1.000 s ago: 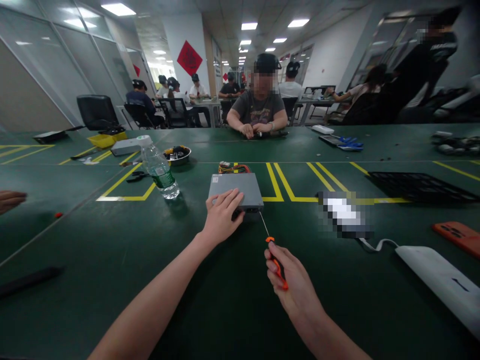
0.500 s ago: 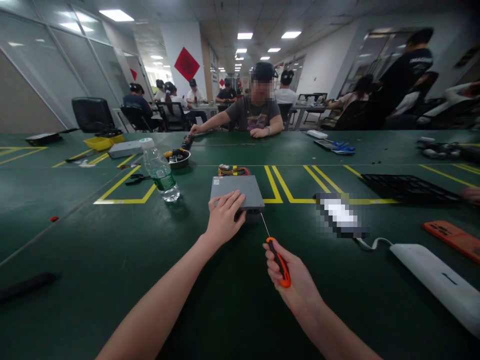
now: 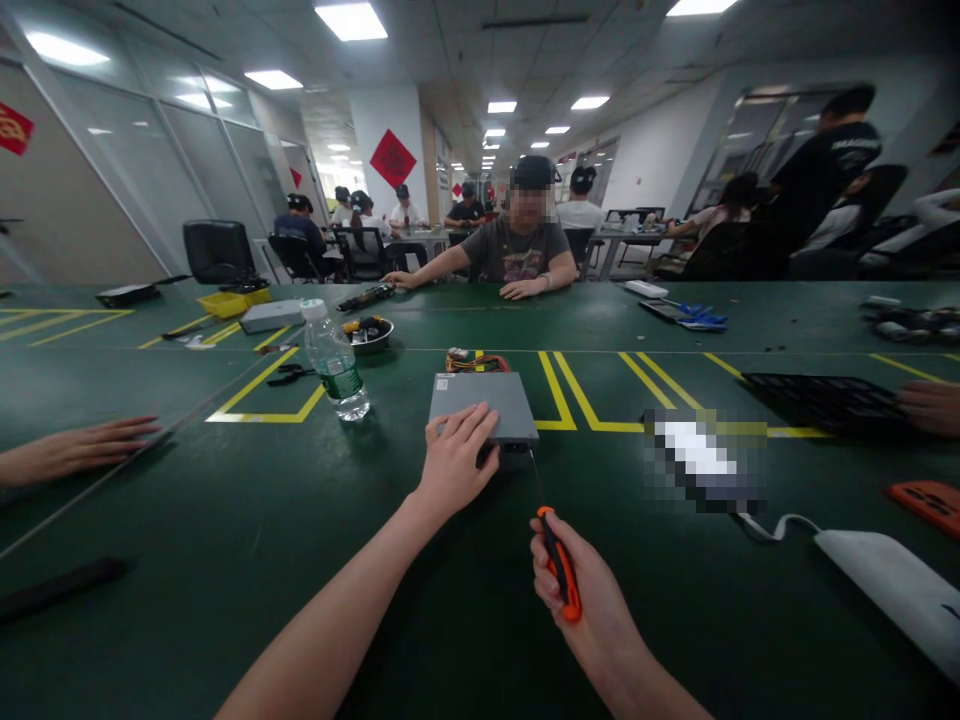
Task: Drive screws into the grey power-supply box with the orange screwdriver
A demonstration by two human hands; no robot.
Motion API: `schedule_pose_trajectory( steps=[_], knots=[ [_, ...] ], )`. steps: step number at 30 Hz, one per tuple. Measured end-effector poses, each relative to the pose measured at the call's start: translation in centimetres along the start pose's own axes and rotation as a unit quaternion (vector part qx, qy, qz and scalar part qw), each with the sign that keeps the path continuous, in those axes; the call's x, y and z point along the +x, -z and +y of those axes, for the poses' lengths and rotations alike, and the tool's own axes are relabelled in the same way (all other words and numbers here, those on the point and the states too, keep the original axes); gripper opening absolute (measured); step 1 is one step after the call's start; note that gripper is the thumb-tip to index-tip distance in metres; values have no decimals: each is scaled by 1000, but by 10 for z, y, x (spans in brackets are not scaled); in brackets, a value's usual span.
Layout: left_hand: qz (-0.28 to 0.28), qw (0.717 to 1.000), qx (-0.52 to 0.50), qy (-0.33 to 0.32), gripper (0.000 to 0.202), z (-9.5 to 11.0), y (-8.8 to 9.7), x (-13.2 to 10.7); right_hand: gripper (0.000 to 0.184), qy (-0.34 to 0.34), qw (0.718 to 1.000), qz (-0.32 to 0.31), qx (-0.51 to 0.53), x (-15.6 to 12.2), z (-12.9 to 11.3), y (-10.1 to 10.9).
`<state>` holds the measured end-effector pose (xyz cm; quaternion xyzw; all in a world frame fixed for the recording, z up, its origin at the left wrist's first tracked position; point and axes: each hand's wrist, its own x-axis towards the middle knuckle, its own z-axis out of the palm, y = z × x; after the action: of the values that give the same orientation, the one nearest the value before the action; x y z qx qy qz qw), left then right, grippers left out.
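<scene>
A grey metal computer power supply (image 3: 487, 392) lies flat on the green table, a bundle of coloured wires (image 3: 478, 363) behind it. My left hand (image 3: 459, 455) holds it down, fingers across its top and thumb against its front side. Wrapped round the orange and black handle of a screwdriver (image 3: 561, 565) is my right hand (image 3: 589, 590). The screwdriver's thin shaft points up and away, its tip at the front right corner of the power supply. Whether the tip sits in a screw is too small to tell.
Left of the power supply stands a water bottle (image 3: 337, 365), with a metal bowl (image 3: 371, 340) of tools behind. To the right lie a blurred-out device with a cable, a white power bank-like block (image 3: 892, 580) and an orange phone (image 3: 926, 503). A co-worker's hand (image 3: 82, 450) rests at left.
My view has tilted up slightly. Another person's hand has come in at the left edge. The person opposite has lowered a dark object onto the table. Both my hands keep their holds.
</scene>
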<state>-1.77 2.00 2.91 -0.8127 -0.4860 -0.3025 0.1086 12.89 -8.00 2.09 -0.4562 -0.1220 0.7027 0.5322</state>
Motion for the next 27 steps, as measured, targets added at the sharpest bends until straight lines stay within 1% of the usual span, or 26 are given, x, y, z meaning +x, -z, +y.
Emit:
schedule_pose_trajectory(
  steps=[3,5,13,15,19,27],
  knots=[
    [-5,1000,1,0,38,0,0,0,29,51,995,3,-80,2,2,5],
    [-8,1000,2,-1,39,0,0,0,32,62,992,10,-111,3,2,7],
    [-9,1000,0,-7,40,-1,-2,0,39,45,990,10,-134,-1,2,8],
    [-10,1000,-1,-8,40,-1,-2,0,39,48,987,2,-154,-1,3,6],
    [-12,1000,-2,-9,41,-1,-2,0,41,33,983,-15,-180,0,4,0],
    [-10,1000,13,-10,41,-2,-1,0,41,27,981,-17,-189,1,1,-9]
  ],
)
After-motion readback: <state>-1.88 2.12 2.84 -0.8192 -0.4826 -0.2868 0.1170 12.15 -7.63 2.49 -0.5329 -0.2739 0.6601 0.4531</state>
